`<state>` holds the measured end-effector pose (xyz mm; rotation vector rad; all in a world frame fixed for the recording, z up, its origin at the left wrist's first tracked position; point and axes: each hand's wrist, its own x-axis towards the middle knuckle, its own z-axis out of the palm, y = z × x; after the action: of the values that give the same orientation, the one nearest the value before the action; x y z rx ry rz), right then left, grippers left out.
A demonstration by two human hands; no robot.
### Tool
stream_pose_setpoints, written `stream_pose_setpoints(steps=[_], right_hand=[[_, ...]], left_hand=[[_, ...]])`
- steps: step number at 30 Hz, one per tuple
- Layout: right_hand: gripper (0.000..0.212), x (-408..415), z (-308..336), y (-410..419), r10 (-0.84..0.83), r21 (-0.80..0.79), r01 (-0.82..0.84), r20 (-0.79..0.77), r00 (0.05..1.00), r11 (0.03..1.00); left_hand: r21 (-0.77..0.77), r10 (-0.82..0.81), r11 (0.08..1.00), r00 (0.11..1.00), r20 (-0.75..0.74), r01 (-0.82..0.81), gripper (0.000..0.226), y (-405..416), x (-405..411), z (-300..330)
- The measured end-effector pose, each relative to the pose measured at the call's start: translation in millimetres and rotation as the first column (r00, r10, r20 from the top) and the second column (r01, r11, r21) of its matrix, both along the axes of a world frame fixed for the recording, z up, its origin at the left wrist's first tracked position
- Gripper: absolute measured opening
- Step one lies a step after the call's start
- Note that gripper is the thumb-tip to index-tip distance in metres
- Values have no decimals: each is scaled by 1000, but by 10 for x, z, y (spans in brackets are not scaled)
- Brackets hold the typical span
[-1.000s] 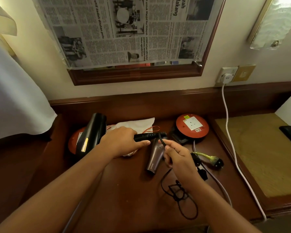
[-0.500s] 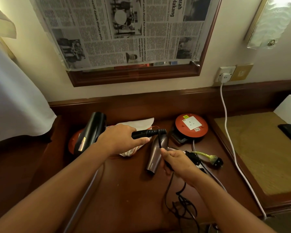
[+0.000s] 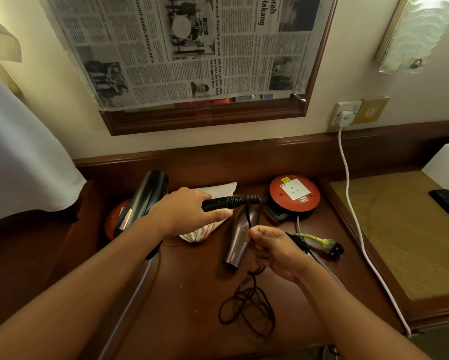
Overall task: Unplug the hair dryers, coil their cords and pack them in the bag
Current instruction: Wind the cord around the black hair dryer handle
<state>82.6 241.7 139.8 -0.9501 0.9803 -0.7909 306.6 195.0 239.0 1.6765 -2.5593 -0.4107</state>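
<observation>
The left hand [image 3: 184, 211] is gripping the black hair dryer [image 3: 150, 197] by its handle above the surface [image 3: 192, 307], while the right hand's [image 3: 272, 249] fingers [image 3: 254, 233] are pinching its black cord [image 3: 246, 305] just below.

newspaper [image 3: 187, 48]: "positif dadah ditahan polis", "USNO keluar GRS bukan ancaman" | brown hair dryer [image 3: 240, 237]: possibly "KHIND"

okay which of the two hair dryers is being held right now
The black hair dryer: the left hand grips its handle. The brown hair dryer lies untouched on the desk.
</observation>
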Motion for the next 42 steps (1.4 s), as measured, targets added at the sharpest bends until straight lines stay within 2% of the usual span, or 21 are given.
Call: stream_pose_setpoints(steps=[3, 8, 12, 16, 19, 25, 30, 34, 38, 40, 42], right_hand=[[24, -40, 36, -104, 27, -2, -27, -3, 1000, 1000], [36, -140, 170, -308, 50, -17, -54, -175, 983, 998], [16, -191, 314, -507, 12, -39, -23, -259, 966, 999], [5, -202, 581, -617, -35, -148, -15, -327, 944, 989], [2, -194, 813, -646, -82, -290, -46, -412, 907, 956], [4, -133, 1031, -646, -220, -498, -144, -601, 769, 855], [3, -62, 1021, -478, -351, -620, -150, -608, 712, 770], [5, -11, 923, -328, -400, -667, -130, -579, 711, 733], [18, 52, 753, -118, -419, -659, -21, -502, 756, 752], [21, 91, 657, -11, -380, -618, 49, -418, 825, 785], [30, 118, 575, 63, -307, -511, 125, -291, 906, 851]], left_hand=[[18, -30, 999, 999, -13, 31, 63, 15, -37, 20], [59, -65, 996, 997, -45, 68, 60, 45, -36, 46], [60, -106, 993, 994, 33, 104, 56, 68, -60, 72], [59, -113, 993, 986, 118, 107, 53, 63, -84, 68], [68, -111, 993, 979, 169, 101, 52, 59, -98, 63], [79, -78, 995, 966, 246, 60, 51, -1, -167, 26], [80, -3, 997, 965, 261, -19, 55, -78, -181, -40], [-16, 63, 998, 954, 294, -61, 60, -111, -170, -96], [-69, 96, 994, 960, 263, -81, 62, -159, -141, -113], [-62, 110, 993, 965, 239, -98, 61, -178, -129, -114], [-63, 125, 991, 968, 216, -114, 65, -204, -120, -113]])
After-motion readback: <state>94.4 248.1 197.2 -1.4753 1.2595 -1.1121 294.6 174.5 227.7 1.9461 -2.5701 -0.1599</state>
